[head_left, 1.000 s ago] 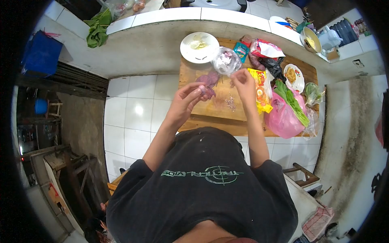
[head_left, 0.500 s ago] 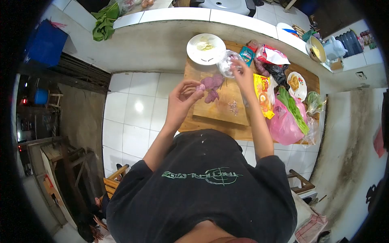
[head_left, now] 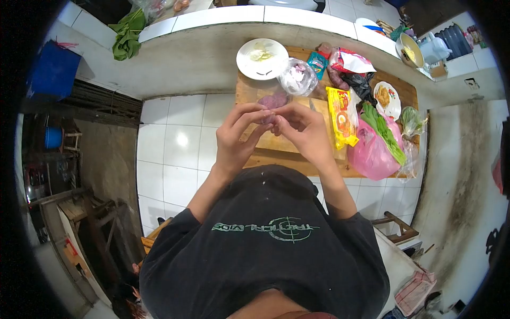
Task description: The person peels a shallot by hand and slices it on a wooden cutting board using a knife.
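Note:
Over the wooden cutting board (head_left: 276, 144), my left hand (head_left: 237, 134) and my right hand (head_left: 304, 132) meet with their fingertips pinched together. Between them is a small purplish shallot (head_left: 268, 119), mostly covered by the fingers. Just beyond the fingertips lies a dark purple clump (head_left: 274, 99), which looks like shallot skins or pieces. A clear plastic bag (head_left: 298, 77) with pale pieces inside sits behind my right hand. To its left stands a white plate (head_left: 245, 59) with pale slices on it.
On the right of the wooden table (head_left: 249, 159) are a yellow noodle packet (head_left: 341, 117), a pink bag (head_left: 372, 155) with leafy greens (head_left: 383, 133), a black bag (head_left: 362, 85) and a plate of brownish food (head_left: 387, 101). A low tiled wall (head_left: 207, 26) runs behind.
My right hand has left the plastic bag and come left and nearer to join my left hand at the shallot. It now covers the chopped bits on the board.

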### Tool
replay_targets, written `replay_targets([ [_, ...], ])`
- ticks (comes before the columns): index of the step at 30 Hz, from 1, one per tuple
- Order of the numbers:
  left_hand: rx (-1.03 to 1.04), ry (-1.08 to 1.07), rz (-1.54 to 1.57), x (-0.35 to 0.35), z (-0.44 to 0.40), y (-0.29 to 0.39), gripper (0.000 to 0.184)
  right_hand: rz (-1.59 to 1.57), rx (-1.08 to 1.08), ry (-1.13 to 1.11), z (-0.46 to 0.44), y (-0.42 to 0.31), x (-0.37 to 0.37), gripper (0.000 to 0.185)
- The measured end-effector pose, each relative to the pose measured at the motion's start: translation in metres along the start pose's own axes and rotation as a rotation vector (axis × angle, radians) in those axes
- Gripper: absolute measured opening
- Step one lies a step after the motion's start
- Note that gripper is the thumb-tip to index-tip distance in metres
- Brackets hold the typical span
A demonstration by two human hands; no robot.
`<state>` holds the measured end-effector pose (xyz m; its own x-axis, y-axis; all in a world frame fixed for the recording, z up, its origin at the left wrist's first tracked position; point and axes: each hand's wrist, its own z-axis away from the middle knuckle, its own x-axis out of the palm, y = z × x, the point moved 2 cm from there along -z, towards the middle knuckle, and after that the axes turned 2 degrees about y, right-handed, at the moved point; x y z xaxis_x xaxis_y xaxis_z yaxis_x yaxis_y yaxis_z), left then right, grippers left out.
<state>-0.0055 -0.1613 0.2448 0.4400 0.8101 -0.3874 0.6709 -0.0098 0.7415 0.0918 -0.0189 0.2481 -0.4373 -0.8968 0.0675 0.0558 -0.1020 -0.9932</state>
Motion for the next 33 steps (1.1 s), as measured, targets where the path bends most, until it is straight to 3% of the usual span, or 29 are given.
replay_targets([
  [13, -0.09, 0.073, 0.188, 0.013, 0.009, -0.009, 0.028, -0.029, 0.019, 0.044, -0.005, 0.01, 0.005, 0.007],
  [25, -0.623, 0.091, 0.741, 0.016, 0.011, -0.012, 0.022, -0.103, 0.031, 0.012, -0.006, 0.011, 0.001, 0.011],
  [33, -0.548, 0.162, 0.743, 0.023, 0.015, -0.019, 0.022, -0.071, 0.027, 0.038, -0.005, 0.006, 0.003, 0.015],
])
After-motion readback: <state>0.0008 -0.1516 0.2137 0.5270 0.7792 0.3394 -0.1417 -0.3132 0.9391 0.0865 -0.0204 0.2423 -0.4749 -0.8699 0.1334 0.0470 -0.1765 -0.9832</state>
